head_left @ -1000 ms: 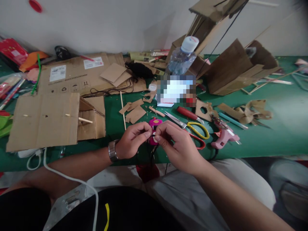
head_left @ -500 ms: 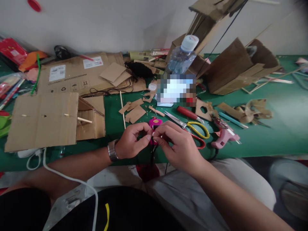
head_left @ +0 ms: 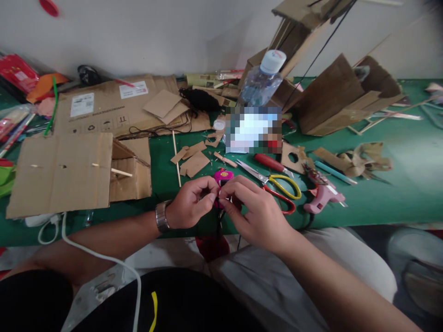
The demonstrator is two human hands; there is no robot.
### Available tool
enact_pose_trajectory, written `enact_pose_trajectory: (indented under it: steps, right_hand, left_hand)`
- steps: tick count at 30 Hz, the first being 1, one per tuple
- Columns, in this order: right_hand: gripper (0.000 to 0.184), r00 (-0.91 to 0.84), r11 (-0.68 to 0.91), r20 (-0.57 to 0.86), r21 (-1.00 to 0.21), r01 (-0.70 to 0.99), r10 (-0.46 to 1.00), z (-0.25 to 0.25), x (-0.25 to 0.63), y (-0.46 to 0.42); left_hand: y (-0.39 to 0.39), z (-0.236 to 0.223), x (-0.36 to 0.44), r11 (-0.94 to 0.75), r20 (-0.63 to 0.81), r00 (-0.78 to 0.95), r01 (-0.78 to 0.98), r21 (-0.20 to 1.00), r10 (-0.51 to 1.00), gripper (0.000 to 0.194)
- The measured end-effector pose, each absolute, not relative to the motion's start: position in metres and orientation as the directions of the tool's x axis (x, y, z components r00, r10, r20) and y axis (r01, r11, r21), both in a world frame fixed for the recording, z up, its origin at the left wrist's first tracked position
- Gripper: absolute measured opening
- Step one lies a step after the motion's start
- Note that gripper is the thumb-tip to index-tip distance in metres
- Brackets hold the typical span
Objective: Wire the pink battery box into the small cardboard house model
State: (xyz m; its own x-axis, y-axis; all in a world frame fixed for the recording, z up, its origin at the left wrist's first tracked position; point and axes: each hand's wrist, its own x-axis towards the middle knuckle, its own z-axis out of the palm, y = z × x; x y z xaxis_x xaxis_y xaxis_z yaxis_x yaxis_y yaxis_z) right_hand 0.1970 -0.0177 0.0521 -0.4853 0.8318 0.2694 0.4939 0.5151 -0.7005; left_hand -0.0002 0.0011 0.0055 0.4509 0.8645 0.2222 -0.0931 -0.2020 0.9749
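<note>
My left hand (head_left: 191, 202) and my right hand (head_left: 260, 213) meet above the table's front edge, both closed in a fingertip pinch. Between them is a thin black cord (head_left: 218, 223), its end hanging down below the fingertips. Just behind the fingers lies a magenta object with a yellow label (head_left: 224, 175), partly hidden by my hands; its kind is unclear. Beyond my right hand rest scissors (head_left: 266, 179) with one yellow and one red handle, blades apart. A red-handled tool (head_left: 272, 163) lies behind them.
A cardboard box structure (head_left: 62, 175) with sticks stands left, a white cable (head_left: 104, 259) running before it. To the right are a pink glue gun (head_left: 323, 196) and cardboard scraps (head_left: 356, 161). Farther back stand a plastic bottle (head_left: 261, 85) and a tall cardboard build (head_left: 332, 101).
My right fingertips have shifted slightly at the cord, and its thumb sits a little lower. My left hand stays nearly in place; the things on the table have not moved.
</note>
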Motion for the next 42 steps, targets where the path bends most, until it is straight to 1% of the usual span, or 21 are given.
enact_pose_trajectory:
  steps: [3, 5, 8, 13, 18, 23, 26, 28, 30, 32, 35, 37, 38, 40, 41, 42]
  right_hand:
    - [0.008, -0.46, 0.498, 0.268, -0.705, 0.505, 0.846, 0.054, 0.198, -0.018]
    - [0.003, -0.449, 0.479, 0.251, -0.71, 0.517, 0.857, 0.055, 0.198, -0.019]
    - [0.01, -0.459, 0.472, 0.232, -0.709, 0.524, 0.858, 0.055, 0.198, -0.019]
    - [0.011, -0.463, 0.479, 0.243, -0.717, 0.507, 0.852, 0.052, 0.196, -0.019]
    - [0.008, -0.456, 0.451, 0.222, -0.747, 0.489, 0.862, 0.051, 0.196, -0.019]
    - [0.011, -0.434, 0.448, 0.239, -0.752, 0.483, 0.869, 0.05, 0.196, -0.018]
    - [0.014, -0.391, 0.453, 0.278, -0.746, 0.488, 0.878, 0.048, 0.197, -0.017]
    - [0.015, -0.374, 0.46, 0.294, -0.731, 0.505, 0.879, 0.046, 0.197, -0.018]
    - [0.015, -0.376, 0.466, 0.297, -0.714, 0.523, 0.878, 0.045, 0.196, -0.019]
    - [0.016, -0.393, 0.481, 0.3, -0.698, 0.53, 0.869, 0.046, 0.195, -0.019]
    - [0.02, -0.419, 0.494, 0.281, -0.64, 0.589, 0.864, 0.055, 0.203, -0.012]
    - [0.024, -0.401, 0.451, 0.218, -0.553, 0.701, 0.89, 0.063, 0.222, 0.001]
    - [0.025, -0.375, 0.411, 0.175, -0.494, 0.766, 0.91, 0.066, 0.235, 0.008]
    - [0.021, -0.305, 0.294, 0.026, -0.355, 0.887, 0.952, 0.066, 0.265, 0.024]
    - [0.022, -0.271, 0.248, -0.044, -0.285, 0.926, 0.961, 0.063, 0.281, 0.03]
    - [0.028, -0.243, 0.214, -0.112, -0.221, 0.952, 0.964, 0.059, 0.295, 0.035]
  left_hand:
    - [0.001, 0.003, 0.0, -0.188, 0.206, 0.429, -0.084, 0.978, 0.88, 0.029]
    - [0.0, 0.002, 0.0, -0.181, 0.192, 0.4, -0.064, 0.981, 0.896, 0.03]
    - [0.0, 0.002, 0.0, -0.188, 0.19, 0.375, -0.041, 0.981, 0.907, 0.028]
    - [0.0, 0.001, 0.0, -0.212, 0.213, 0.366, -0.043, 0.976, 0.906, 0.027]
    - [0.001, 0.0, 0.0, -0.169, 0.185, 0.338, -0.076, 0.983, 0.923, 0.028]
    - [0.0, 0.001, 0.002, -0.098, 0.136, 0.315, -0.131, 0.986, 0.939, 0.03]
    - [0.001, 0.001, 0.002, -0.11, 0.167, 0.343, -0.18, 0.977, 0.924, 0.032]
    - [0.002, 0.001, 0.003, -0.139, 0.196, 0.354, -0.18, 0.974, 0.915, 0.028]
    - [0.003, 0.001, 0.004, -0.167, 0.216, 0.332, -0.17, 0.971, 0.918, 0.021]
    - [0.004, 0.002, 0.004, -0.179, 0.224, 0.299, -0.17, 0.969, 0.928, 0.021]
    - [0.005, 0.001, 0.004, -0.13, 0.179, 0.279, -0.183, 0.974, 0.944, 0.023]
    - [0.005, -0.002, 0.004, -0.065, 0.127, 0.276, -0.224, 0.972, 0.953, 0.024]
    - [0.006, -0.005, 0.004, -0.029, 0.103, 0.28, -0.256, 0.966, 0.954, 0.024]
    - [0.007, -0.009, 0.004, 0.029, 0.074, 0.284, -0.341, 0.94, 0.956, 0.025]
    - [0.008, -0.011, 0.004, 0.05, 0.064, 0.286, -0.377, 0.925, 0.956, 0.025]
    - [0.01, -0.012, 0.004, 0.066, 0.058, 0.285, -0.406, 0.912, 0.957, 0.025]
